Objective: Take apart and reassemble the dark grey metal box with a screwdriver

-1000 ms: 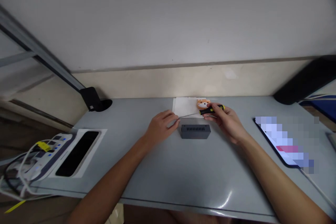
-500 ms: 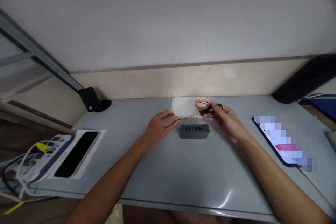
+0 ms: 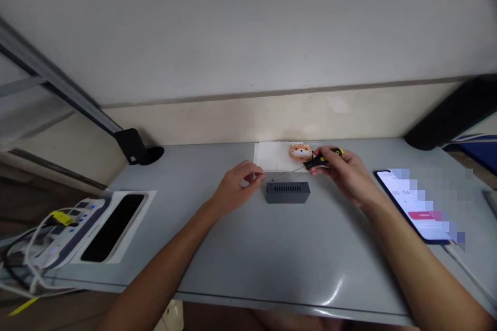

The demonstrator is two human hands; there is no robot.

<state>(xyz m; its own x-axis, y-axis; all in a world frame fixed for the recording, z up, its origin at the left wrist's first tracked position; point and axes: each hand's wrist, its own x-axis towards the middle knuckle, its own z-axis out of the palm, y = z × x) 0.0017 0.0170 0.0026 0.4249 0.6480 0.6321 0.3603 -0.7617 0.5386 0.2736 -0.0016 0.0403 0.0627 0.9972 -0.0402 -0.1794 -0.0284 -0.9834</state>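
My right hand (image 3: 344, 170) grips a black-and-yellow screwdriver (image 3: 323, 158) by its handle. Its thin shaft slants down to the left, and a tiny dark piece, perhaps a screw, shows at the tip. Just below that tip lies a dark grey box (image 3: 288, 195) with a row of slots and small holes along its upper face. My left hand (image 3: 241, 183) is left of the tip, apart from it, thumb and forefinger brought together. Whatever may be between those fingertips is too small to make out.
Behind the box are white paper (image 3: 267, 156) and an orange animal-faced case (image 3: 301, 151). A dark phone (image 3: 113, 228) and a power strip (image 3: 79, 227) with cables lie at left. A lit phone (image 3: 413, 207) on a cable lies at right, a black cylinder (image 3: 442, 121) behind it.
The screwdriver has moved slightly right, and its tip has come away from my left fingertips. A small dark piece now shows at the tip. The box stays in place.
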